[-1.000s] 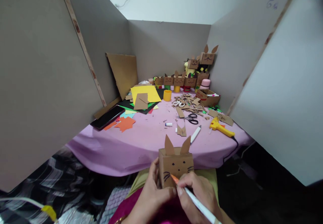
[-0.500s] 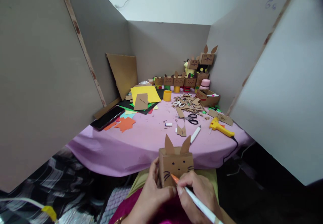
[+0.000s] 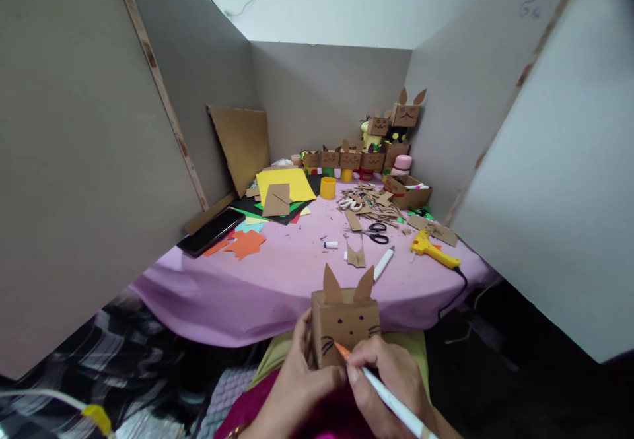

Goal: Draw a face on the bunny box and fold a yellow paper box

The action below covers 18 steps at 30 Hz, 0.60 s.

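Note:
A small cardboard box (image 3: 347,310) with two pointed ears bears a drawn animal face: dark eyes, a nose dot and whiskers on both cheeks. My left hand (image 3: 307,376) grips it from the left side and below, thumb across the lower front. Pinched in my right hand (image 3: 389,376) is a white marker (image 3: 396,405) with an orange tip end, which meets the box front beside the left whiskers. The box is held above my lap, before the table's front edge. My right fingers cover the face's lower right part.
On the pink tablecloth (image 3: 277,274) lie a white pen (image 3: 384,264), a marker cap (image 3: 331,245), black-handled scissors (image 3: 377,233), a yellow glue gun (image 3: 436,251), cardboard scraps (image 3: 369,201), a phone (image 3: 212,231) and coloured paper (image 3: 287,185). Several cardboard animal figures (image 3: 351,160) stand behind. Grey partitions enclose the table.
Almost nothing differs. Both hands keep their hold, and the marker tip stays at nearly the same spot on the box front.

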Available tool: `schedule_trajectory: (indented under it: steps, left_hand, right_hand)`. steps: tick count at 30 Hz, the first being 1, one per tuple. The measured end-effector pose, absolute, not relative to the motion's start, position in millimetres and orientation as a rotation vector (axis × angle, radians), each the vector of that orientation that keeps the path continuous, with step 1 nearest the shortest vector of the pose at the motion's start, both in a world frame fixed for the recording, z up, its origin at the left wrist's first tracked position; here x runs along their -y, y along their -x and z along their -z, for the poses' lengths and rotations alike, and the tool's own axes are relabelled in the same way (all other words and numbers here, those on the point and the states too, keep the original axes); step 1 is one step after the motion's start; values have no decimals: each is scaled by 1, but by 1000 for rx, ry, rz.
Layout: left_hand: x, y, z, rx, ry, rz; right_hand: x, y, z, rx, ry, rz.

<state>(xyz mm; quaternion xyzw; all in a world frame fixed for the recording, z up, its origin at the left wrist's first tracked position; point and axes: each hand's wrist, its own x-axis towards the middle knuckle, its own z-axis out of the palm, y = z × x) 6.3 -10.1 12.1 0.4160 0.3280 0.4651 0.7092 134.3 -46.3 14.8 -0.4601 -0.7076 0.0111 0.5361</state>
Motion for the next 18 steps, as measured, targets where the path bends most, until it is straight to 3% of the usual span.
schedule_trajectory:
  steps: [18]
  left_hand:
    - [10,-6,-9,-720,-938,-1023]
  right_hand:
    - [45,-136,-12,1711,1083,-54]
